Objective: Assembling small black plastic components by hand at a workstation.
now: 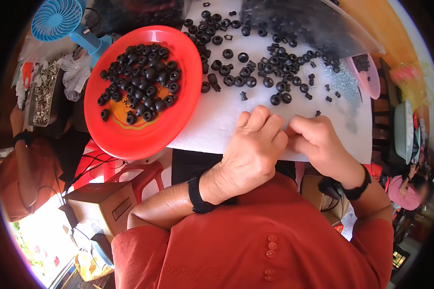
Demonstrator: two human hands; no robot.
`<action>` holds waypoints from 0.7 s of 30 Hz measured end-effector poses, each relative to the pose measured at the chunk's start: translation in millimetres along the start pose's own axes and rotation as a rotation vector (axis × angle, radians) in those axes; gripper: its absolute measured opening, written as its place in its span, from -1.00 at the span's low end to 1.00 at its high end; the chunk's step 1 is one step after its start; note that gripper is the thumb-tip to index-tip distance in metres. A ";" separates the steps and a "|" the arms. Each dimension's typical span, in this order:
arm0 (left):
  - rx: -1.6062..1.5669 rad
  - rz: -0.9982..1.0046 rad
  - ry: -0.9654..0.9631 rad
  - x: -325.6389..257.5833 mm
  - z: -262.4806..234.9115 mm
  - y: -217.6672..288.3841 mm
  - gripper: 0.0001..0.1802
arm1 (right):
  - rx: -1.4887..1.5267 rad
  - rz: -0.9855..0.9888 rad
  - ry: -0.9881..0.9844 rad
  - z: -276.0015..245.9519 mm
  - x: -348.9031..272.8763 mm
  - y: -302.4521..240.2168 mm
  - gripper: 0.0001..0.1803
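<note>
My left hand (258, 144) and my right hand (320, 144) meet over the near edge of the white foam-like board (202, 131). Both are closed, fingertips curled together; whatever lies between them is hidden. Ahead of them, black ball-shaped plastic parts (275, 99), some with a visible hole, are scattered with small black plug-like pieces (244, 96). To the left, a red round plate (95, 123) overlaps the board and bears a heap of similar black balls (149, 77). Right of the scatter lies a spread of tiny silvery pieces (342, 82), perhaps springs.
Clear plastic bags (308, 24) of dark parts lie at the far side. A pink tray (372, 86) borders the right edge. A blue fan (58, 20) stands far left, near a co-worker's hand (17, 119). A cardboard box (99, 207) sits lower left.
</note>
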State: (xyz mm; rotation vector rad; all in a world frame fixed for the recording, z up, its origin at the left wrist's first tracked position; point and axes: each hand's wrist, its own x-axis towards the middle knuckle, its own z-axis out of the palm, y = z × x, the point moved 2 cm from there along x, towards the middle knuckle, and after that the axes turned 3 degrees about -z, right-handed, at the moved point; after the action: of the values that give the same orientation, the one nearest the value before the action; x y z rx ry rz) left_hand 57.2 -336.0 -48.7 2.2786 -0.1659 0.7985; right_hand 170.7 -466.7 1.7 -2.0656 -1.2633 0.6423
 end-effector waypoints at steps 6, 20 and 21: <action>0.012 0.038 -0.002 -2.8 5.8 1.8 -0.81 | 0.040 0.007 -0.003 -0.9 -7.7 2.2 -0.90; 0.016 -0.201 0.324 -3.7 -72.4 8.4 -0.75 | 0.242 -0.191 0.670 10.9 -67.6 28.4 -0.92; 0.085 -0.239 0.394 -2.4 -91.1 7.7 -0.77 | 0.245 -0.190 0.688 3.7 -72.3 31.7 -0.92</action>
State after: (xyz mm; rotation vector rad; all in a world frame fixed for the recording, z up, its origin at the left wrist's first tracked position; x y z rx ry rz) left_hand 7.3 -281.7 5.4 2.1168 0.3194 1.1191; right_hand 156.6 -541.9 -17.9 -1.7102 -0.9012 -0.0200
